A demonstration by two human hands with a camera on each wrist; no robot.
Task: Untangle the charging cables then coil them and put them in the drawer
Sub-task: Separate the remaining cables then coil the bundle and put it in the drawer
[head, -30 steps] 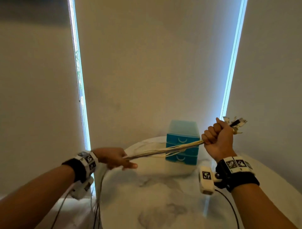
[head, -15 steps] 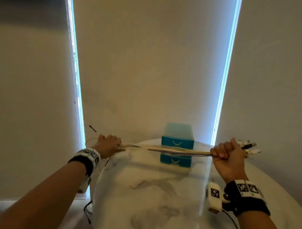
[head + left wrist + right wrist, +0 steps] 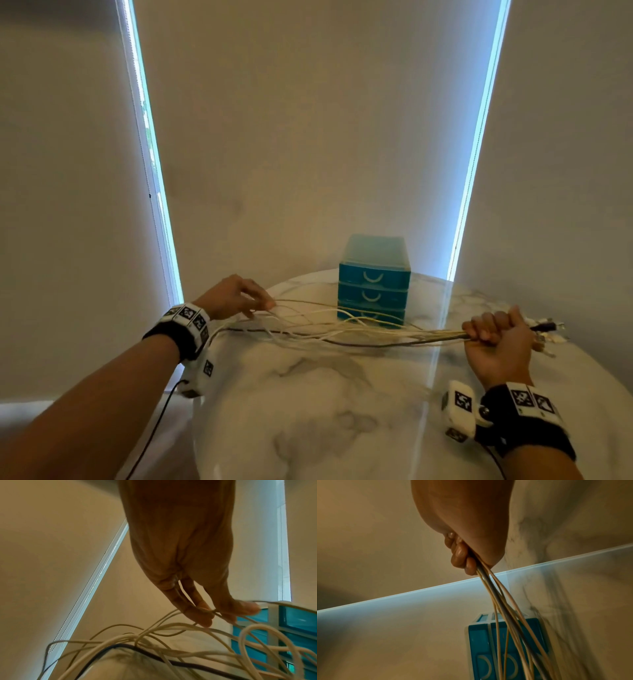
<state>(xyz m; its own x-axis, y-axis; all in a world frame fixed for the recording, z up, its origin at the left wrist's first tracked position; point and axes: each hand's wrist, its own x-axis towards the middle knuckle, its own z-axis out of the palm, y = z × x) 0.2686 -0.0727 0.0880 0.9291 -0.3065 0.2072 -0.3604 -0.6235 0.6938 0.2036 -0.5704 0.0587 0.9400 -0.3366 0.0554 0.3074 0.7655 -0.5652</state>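
Note:
Several white charging cables and one dark cable hang slack over the marble table between my hands. My right hand grips the bundle in a fist at the right, and the plugs stick out past it. In the right wrist view the right hand is curled round the cables. My left hand reaches in from the left. In the left wrist view the left hand pinches one thin white strand above the loose loops.
A small blue three-drawer unit stands at the back of the table, all drawers closed, just behind the cables. Roller blinds cover the windows behind. The table's left edge lies under my left wrist, where some cables droop over it.
The bundle was pulled taut between both fists; now it is slack and fanned out. My left hand has let go of the bundle and pinches a single strand. The right hand has dropped lower.

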